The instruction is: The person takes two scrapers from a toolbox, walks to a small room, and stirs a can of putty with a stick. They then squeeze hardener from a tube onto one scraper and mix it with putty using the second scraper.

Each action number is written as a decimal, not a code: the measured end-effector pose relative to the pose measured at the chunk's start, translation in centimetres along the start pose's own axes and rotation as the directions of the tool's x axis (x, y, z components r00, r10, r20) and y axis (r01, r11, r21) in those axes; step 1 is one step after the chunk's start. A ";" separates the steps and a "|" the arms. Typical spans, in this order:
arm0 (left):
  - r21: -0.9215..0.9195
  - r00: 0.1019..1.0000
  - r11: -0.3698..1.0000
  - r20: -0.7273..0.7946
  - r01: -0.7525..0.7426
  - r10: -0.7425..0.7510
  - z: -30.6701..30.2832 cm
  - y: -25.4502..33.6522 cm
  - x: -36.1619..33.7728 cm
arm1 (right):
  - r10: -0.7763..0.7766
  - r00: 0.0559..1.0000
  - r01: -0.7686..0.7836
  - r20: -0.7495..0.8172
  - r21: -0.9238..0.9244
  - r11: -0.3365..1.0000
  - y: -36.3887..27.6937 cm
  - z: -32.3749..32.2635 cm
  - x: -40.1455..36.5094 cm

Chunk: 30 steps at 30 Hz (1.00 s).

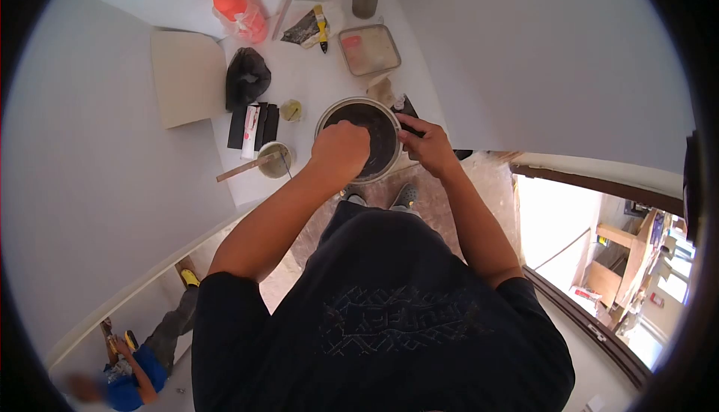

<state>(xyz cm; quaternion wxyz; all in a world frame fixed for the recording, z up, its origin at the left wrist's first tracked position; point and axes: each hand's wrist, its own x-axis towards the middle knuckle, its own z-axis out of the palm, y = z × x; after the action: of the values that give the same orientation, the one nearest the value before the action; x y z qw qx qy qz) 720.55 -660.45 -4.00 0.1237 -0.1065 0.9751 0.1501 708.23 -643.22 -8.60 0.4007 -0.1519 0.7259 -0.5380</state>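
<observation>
Round pan (358, 100), upper ctr of frame: prob. stiff, fairly heavy if full; best taken by opp. sides of rim. L hand (341, 151), closed fist over pan, contents unclear. R hand (429, 147) at pan's right rim, gripping or just touching, can't tell.

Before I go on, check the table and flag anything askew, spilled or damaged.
Nothing looks clearly spilled or broken. The wooden stick looks askew: it juts sideways well past the rim of the small bucket, left of the big bowl, where a sleeve could catch it.
</observation>
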 end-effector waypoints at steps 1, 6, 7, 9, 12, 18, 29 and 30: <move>-0.015 1.000 1.000 0.014 0.021 -0.021 0.0 -0.1 0.2 | -0.003 1.000 0.003 0.008 -0.026 1.000 -0.2 -0.1 0.0; -0.006 0.995 1.000 0.093 0.025 -0.024 1.9 -0.8 1.9 | -0.018 1.000 0.019 0.023 -0.061 0.998 0.1 -0.3 0.4; -0.008 0.992 0.999 0.119 0.039 -0.038 2.5 -0.7 2.4 | 0.002 1.000 -0.001 0.020 -0.052 0.999 0.3 -0.4 0.5; -0.016 0.986 0.999 0.163 0.030 -0.027 2.6 -0.9 2.7 | 0.024 1.000 -0.023 0.014 -0.025 0.999 0.8 -0.5 0.8; -0.017 0.978 0.999 0.201 -0.046 0.049 1.3 -0.9 2.3 | 0.016 1.000 -0.016 0.002 -0.004 1.000 0.9 -0.3 0.6; 0.008 0.984 0.993 0.134 -0.116 0.114 -1.3 -1.2 0.0 | -0.012 1.000 0.012 0.001 -0.017 1.000 0.2 -0.1 0.4; 0.038 0.987 0.990 0.091 -0.134 0.130 2.8 -0.8 3.0 | -0.020 1.000 0.019 -0.011 -0.062 0.998 0.1 -0.1 0.3; 0.050 0.984 0.987 0.106 -0.151 0.145 2.7 -0.7 2.9 | -0.020 1.000 0.020 0.003 -0.030 0.999 0.5 -0.1 0.3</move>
<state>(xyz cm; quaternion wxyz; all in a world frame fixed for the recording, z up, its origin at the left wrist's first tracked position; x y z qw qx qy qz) 718.53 -660.75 -7.43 0.1648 -0.0221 0.9767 0.1357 708.11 -643.16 -9.16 0.3939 -0.1658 0.7318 -0.5309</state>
